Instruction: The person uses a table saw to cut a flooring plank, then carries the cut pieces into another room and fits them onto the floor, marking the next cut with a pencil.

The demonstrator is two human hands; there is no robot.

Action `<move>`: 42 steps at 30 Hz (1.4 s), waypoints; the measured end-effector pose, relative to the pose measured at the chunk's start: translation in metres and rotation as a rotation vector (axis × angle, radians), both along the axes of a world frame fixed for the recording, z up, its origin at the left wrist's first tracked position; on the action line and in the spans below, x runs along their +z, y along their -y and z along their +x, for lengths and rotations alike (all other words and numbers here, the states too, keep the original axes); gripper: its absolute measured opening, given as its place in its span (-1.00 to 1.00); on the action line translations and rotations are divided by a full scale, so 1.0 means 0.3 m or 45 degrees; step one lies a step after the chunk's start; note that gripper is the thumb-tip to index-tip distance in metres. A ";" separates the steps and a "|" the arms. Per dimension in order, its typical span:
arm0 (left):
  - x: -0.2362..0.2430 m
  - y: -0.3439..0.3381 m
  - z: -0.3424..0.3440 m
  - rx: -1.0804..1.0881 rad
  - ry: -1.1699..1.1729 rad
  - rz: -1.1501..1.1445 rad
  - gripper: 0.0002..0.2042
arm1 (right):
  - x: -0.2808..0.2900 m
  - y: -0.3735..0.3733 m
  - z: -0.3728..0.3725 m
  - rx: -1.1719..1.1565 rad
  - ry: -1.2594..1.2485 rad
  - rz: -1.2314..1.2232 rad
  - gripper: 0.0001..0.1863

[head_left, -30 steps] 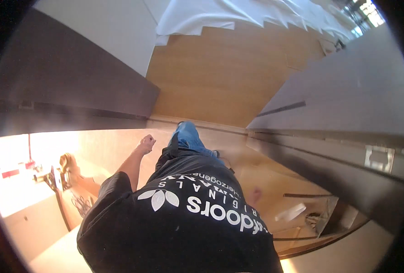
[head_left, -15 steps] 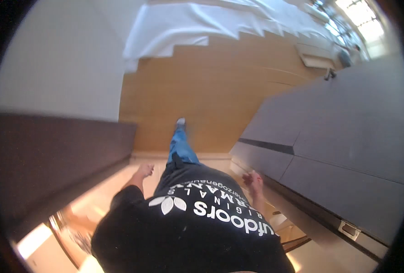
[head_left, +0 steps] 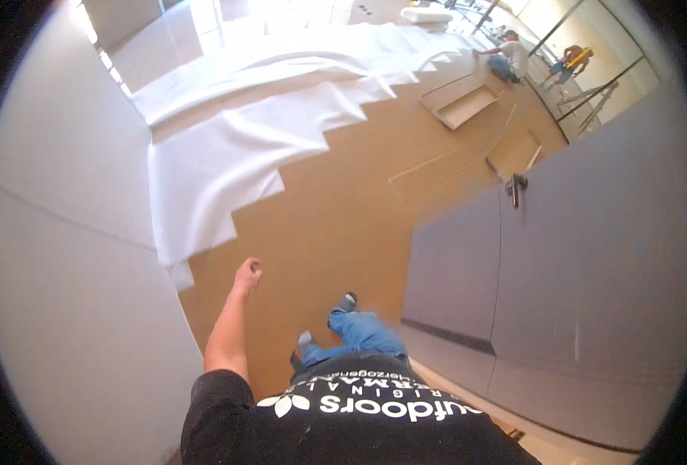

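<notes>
My left hand (head_left: 249, 273) hangs in front of me at the end of my outstretched left forearm, above the brown wooden floor (head_left: 320, 217). Its fingers are curled in, and I see nothing held in them. It touches nothing; the nearest thing is the stepped edge of a white sheet (head_left: 235, 155) spread over the floor. My right hand is out of sight. To my right a grey door (head_left: 591, 240) with a dark lever handle (head_left: 516, 187) stands swung open.
A pale wall (head_left: 65, 201) runs along my left. Farther off on the floor lie a shallow rectangular frame (head_left: 467, 110) and a white roll (head_left: 427, 15). One person (head_left: 510, 58) crouches at the back right; another person (head_left: 570, 63) bends near a stepladder (head_left: 595, 108).
I have moved forward through the doorway, and the sheet and door handle are nearer. My left arm has swung forward. My right hand has gone out of view.
</notes>
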State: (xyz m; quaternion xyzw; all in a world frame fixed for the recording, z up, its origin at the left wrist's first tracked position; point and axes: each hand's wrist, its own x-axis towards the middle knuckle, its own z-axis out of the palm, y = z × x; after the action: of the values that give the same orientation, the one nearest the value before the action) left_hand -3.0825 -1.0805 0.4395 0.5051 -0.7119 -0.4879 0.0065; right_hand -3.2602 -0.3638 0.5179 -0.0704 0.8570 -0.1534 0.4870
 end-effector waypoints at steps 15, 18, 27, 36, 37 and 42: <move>-0.018 0.336 -0.250 -0.005 0.400 0.425 -0.76 | -0.197 1.643 -1.895 -0.670 -0.158 -0.621 -0.83; -0.130 0.590 -0.624 -0.120 0.600 0.623 -0.77 | -0.195 1.907 -2.287 -0.605 -0.227 -0.815 -0.84; -0.176 1.969 -2.272 -0.116 0.178 -0.126 -0.57 | -0.105 2.297 -2.651 -0.349 -0.094 -0.153 -0.71; 0.002 2.707 -3.213 0.187 -0.056 -0.062 -0.71 | -0.111 2.770 -3.571 -0.050 -0.162 -0.234 -0.88; -0.090 2.651 -3.239 0.436 -0.245 0.026 -0.80 | -0.193 2.836 -3.781 0.124 -0.170 -0.165 -0.85; -0.172 2.305 -3.265 -0.288 0.652 0.687 -0.71 | -0.263 3.290 -4.738 -0.546 -0.007 -0.564 -0.79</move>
State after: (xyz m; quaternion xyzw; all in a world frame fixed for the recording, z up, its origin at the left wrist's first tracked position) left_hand -4.0621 -1.7719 0.3879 0.5125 -0.5876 -0.5134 -0.3585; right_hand -4.6816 -1.3509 0.4390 0.0071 0.7993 -0.4354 0.4141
